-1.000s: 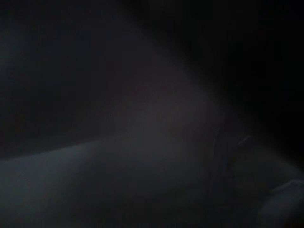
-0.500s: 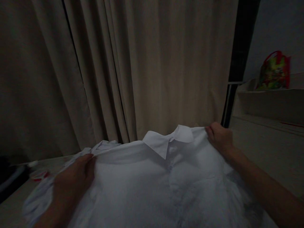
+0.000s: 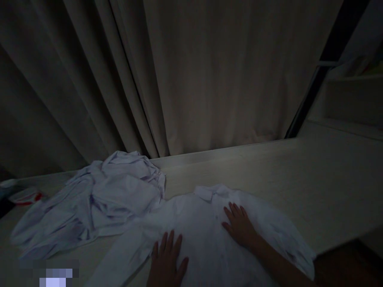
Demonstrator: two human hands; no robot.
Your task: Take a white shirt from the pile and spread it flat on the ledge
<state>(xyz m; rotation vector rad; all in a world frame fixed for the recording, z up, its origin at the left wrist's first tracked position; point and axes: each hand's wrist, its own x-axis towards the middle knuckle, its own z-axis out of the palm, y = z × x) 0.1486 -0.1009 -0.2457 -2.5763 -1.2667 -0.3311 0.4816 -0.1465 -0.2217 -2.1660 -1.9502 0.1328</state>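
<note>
A white collared shirt lies front up on the pale table, its collar toward the curtain and its sleeves out to both sides. My left hand rests with spread fingers on the shirt's left side, near the sleeve. On the chest, right of the button line, my right hand lies flat, fingers apart. Neither hand grips the cloth. The shirt's lower part runs out of view at the bottom. Left of it, a crumpled pile of white cloth touches or nearly touches the sleeve.
Beige curtains hang behind the table's back edge. A red and white item sits at the far left. At the right stands a pale shelf. The table's front edge drops away at lower right.
The shirt, held up by its shoulders before, now lies down on the table. Both hands have let go of the shoulders and moved onto its front. The view has tilted.
</note>
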